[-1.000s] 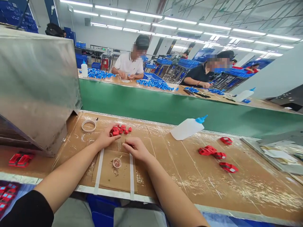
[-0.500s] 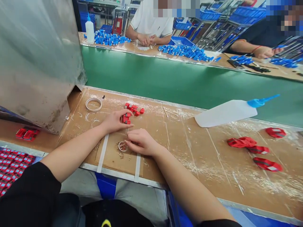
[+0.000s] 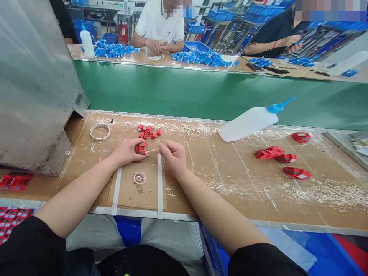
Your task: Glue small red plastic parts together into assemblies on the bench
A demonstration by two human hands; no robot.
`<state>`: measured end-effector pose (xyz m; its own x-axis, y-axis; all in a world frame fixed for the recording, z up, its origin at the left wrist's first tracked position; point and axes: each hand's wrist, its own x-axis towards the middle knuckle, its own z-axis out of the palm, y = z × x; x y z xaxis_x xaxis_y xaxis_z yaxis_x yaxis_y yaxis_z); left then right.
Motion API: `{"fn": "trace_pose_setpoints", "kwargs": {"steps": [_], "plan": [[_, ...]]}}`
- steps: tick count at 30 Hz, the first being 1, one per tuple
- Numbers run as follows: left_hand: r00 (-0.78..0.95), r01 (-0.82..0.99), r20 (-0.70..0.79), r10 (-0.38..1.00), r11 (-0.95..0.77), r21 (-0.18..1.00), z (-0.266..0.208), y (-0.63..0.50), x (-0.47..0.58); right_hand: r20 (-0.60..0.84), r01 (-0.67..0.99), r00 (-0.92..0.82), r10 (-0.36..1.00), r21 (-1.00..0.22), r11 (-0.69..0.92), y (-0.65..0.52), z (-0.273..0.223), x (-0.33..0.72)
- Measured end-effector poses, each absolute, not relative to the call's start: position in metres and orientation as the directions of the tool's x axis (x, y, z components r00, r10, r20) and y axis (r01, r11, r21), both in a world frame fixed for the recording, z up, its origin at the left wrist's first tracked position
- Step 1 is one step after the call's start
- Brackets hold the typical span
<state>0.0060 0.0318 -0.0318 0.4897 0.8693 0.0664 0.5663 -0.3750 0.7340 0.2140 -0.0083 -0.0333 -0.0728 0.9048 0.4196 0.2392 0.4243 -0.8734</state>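
Left hand (image 3: 126, 151): closed around one red piece (image 3: 140, 148), held upright above the bench near the taped cardboard (image 3: 132, 197); the piece's left side is covered by the palm, and its detail is too small to read. Right hand (image 3: 174, 157): thumb and forefinger pinching a thin stick (image 3: 152, 150), its rear end lost inside the fist; whether its tip touches the piece or sits just beside it cannot be told. Small round dish (image 3: 139, 178): on the cardboard, contents indistinct. Red pieces at far left (image 3: 17, 181): cut off by the frame edge. Co-worker in white (image 3: 161, 23): head cropped, the item in hand unclear.

Changes from half a second ago: the right hand, then at the dish, has moved up beside the left; the stick now shows clearly between the hands; the dish rim lies uncovered. The left hand keeps its grasp on the red piece.
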Motion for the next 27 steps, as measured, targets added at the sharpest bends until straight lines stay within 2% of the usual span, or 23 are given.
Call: {"fn": "trace_pose_setpoints", "kwargs": {"steps": [2,14,27], "plan": [[0.491,0.576,0.072,0.868,-0.386,0.721,-0.0317,0.0317,0.0062,0.386,0.281,-0.024,0.922,-0.883,0.377,-0.0044,-0.0341,0.2124],[0.486,0.592,0.076,0.870,-0.393,0.703,-0.0310,0.0314,0.0059,0.350,0.349,-0.088,0.933,-0.866,0.358,0.0027,-0.0400,0.2066],[0.483,0.581,0.067,0.873,-0.377,0.722,-0.0275,0.0311,0.0058,0.381,0.357,-0.059,0.923,-0.855,0.376,0.0024,-0.0380,0.2072]]}}
